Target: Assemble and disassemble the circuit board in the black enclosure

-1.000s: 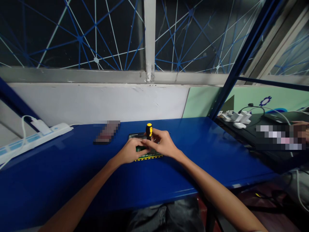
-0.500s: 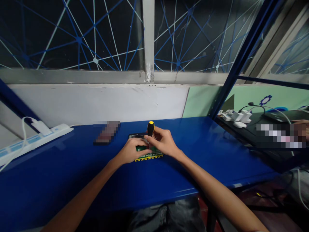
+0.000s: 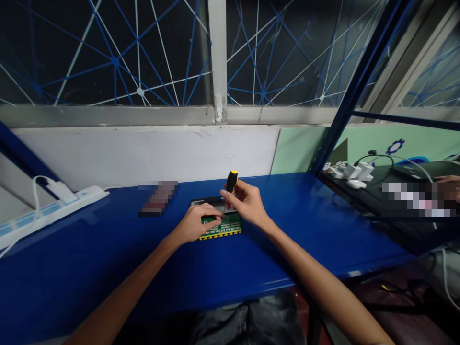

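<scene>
Screwdriver point(image 3: 232, 180) at a tilt in my right hand point(image 3: 248, 205), thumb and fingers pinching it around the black grip, yellow cap leaning right! The thin shaft slants down and left to the green circuit board point(image 3: 230, 224); whether the tip touches, I can't tell. Here's my left hand point(image 3: 191, 224), low over the board's left part, fingers bent, thumb and fingertips close beside the shaft; whether they pinch anything, I can't make out. The board itself: rows of pale parts, a toothed yellow strip along the near edge, right before me on the blue table point(image 3: 305, 235). Dark casing point(image 3: 198, 202) just behind it! Farther left, a pixelated flat object point(image 3: 159, 197), then the white power strip point(image 3: 89, 192).
</scene>
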The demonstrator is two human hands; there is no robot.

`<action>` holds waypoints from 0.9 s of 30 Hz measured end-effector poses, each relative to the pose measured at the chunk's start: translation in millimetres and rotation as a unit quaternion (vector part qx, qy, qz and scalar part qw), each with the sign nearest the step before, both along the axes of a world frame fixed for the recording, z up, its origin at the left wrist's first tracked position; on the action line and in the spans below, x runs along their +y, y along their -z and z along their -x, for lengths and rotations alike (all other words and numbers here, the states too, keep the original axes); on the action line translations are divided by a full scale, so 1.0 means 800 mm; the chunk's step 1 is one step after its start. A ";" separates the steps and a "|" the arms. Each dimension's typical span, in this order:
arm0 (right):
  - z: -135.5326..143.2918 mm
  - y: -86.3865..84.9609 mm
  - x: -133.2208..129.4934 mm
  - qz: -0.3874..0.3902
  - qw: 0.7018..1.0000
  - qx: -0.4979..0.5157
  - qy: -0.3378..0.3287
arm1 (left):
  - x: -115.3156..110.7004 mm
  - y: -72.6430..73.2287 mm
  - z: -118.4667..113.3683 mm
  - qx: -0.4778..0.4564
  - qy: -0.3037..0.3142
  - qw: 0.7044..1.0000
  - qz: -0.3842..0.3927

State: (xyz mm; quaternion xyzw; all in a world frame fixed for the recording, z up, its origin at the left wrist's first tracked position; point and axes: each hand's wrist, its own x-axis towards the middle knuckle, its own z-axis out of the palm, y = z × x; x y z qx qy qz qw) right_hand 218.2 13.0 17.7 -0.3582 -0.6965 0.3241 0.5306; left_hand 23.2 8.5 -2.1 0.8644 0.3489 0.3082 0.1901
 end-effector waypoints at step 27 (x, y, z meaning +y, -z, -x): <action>-0.059 -0.016 0.032 -0.081 0.981 0.010 0.177 | 0.039 -0.006 -0.043 0.028 -0.028 0.996 -0.083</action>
